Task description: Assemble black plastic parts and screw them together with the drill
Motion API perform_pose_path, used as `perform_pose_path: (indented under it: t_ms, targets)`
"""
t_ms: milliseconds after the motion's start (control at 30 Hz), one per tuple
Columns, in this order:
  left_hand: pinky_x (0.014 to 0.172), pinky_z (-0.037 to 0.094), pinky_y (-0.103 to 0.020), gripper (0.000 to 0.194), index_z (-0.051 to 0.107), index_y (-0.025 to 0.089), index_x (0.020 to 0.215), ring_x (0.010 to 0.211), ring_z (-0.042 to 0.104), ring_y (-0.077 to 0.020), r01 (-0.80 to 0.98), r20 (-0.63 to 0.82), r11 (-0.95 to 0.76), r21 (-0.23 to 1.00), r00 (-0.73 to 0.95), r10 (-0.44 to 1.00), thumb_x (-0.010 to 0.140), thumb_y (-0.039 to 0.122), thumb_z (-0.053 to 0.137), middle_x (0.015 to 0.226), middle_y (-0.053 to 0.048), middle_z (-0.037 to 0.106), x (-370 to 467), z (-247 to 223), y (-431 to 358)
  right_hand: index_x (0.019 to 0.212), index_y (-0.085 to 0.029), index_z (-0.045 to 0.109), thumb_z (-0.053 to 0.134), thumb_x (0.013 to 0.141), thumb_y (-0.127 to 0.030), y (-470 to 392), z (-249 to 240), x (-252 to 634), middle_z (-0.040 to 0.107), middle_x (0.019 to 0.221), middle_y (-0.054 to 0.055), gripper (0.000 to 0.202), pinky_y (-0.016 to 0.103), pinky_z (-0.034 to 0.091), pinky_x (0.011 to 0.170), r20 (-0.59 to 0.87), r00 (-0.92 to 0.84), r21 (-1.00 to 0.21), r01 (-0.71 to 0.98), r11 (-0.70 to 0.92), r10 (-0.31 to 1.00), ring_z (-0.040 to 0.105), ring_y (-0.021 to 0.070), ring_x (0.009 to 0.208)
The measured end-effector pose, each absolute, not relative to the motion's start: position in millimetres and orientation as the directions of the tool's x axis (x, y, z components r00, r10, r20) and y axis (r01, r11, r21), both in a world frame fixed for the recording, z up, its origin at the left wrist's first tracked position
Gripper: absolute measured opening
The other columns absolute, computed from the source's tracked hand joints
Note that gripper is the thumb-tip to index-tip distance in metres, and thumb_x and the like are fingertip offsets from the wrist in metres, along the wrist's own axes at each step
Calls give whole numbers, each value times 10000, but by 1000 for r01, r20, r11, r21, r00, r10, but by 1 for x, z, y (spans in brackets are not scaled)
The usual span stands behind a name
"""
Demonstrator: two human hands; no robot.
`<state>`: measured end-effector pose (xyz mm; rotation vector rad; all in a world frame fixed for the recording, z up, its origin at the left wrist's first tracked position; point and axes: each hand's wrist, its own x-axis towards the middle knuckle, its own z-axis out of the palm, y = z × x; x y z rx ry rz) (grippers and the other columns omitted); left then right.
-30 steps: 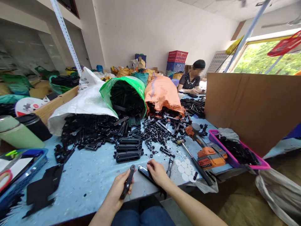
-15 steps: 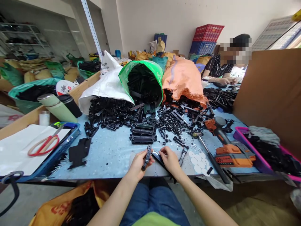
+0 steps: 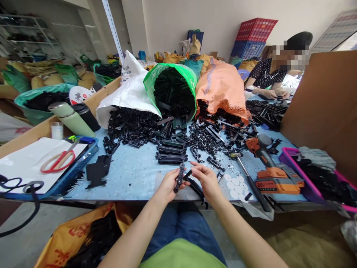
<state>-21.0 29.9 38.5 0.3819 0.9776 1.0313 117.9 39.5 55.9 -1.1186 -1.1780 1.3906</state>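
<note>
My left hand is closed around a narrow black patterned handle, held nearly upright with a round end at the bottom. My right hand pinches a small flat black strip, slanted towards the handle; whether the two touch I cannot tell. Below my right hand a longer black tool lies at the table's front edge, partly hidden. Just beyond my hands sits a stack of black handles. Small black parts and screws are heaped behind, to the right.
White, green and orange sacks spill black parts. A hammer, cordless drill, white discs and pink basket are right; scissors left. A co-worker sits beyond the cardboard.
My right hand has lifted off the long black tool and now holds a small black strip beside the handle in my left hand. The view has shifted slightly.
</note>
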Motion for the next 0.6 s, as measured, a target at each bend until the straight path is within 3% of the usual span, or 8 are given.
perform_pose_path:
  t_ms: [67,167,367,600]
  targets:
    - [366,407,-159,219,573,122,986,478,612,-114,-525,-485,504,686,186,854,831,275,548,692,-28,612,-23,45,26,668,-149,637,707,644,-320,44,61,115,583,1138,96,187,345,460,794,-218,-173,-931,-258,-258,960,567,225,964]
    - [356,396,-154,239,579,113,990,456,606,-112,-497,-473,509,703,207,856,834,292,549,686,-39,617,-22,49,22,645,-141,642,749,575,-304,44,62,112,584,1132,79,206,314,478,751,-337,-200,-859,-336,-387,920,586,182,864]
    - [306,324,-133,192,585,112,942,385,562,-85,-423,-495,541,727,223,840,851,263,509,643,-20,596,-20,47,18,624,-137,647,753,563,-306,35,58,114,579,1080,63,209,275,493,712,-377,-197,-851,-312,-423,905,560,140,801]
    - [297,292,-126,162,575,121,884,363,528,-66,-411,-515,570,712,246,821,845,266,517,623,-2,572,-19,43,16,648,-144,647,763,549,-324,33,54,116,615,815,34,236,262,486,669,-403,-198,-855,-267,-444,894,559,120,696]
